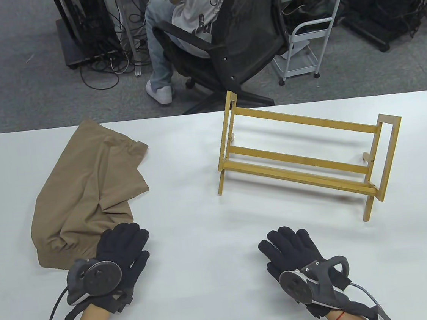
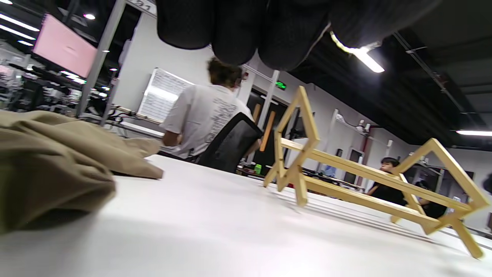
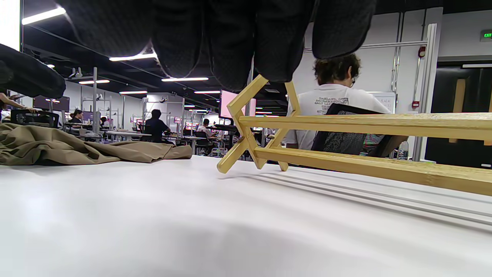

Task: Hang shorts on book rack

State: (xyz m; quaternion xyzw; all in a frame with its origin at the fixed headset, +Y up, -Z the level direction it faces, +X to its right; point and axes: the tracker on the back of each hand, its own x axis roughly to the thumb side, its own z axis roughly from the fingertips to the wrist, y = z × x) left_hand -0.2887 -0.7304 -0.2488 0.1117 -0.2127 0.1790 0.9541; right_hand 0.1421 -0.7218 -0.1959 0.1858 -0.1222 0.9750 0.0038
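Observation:
Tan shorts [image 1: 87,188] lie crumpled on the left of the white table [image 1: 189,216]. A bamboo book rack [image 1: 304,154] stands upright at the right, bare. My left hand [image 1: 130,235] lies flat and open on the table at the shorts' near right corner and grips nothing. My right hand [image 1: 284,238] lies flat and open on the table, in front of the rack and apart from it. The left wrist view shows the shorts [image 2: 50,161] at left and the rack [image 2: 346,173] at right. The right wrist view shows the rack [image 3: 346,154] close and the shorts [image 3: 77,148] far left.
A person in a black office chair [image 1: 239,39] sits just beyond the table's far edge. A white cart [image 1: 307,35] stands beside the chair. The rack's far end is near the table's far edge.

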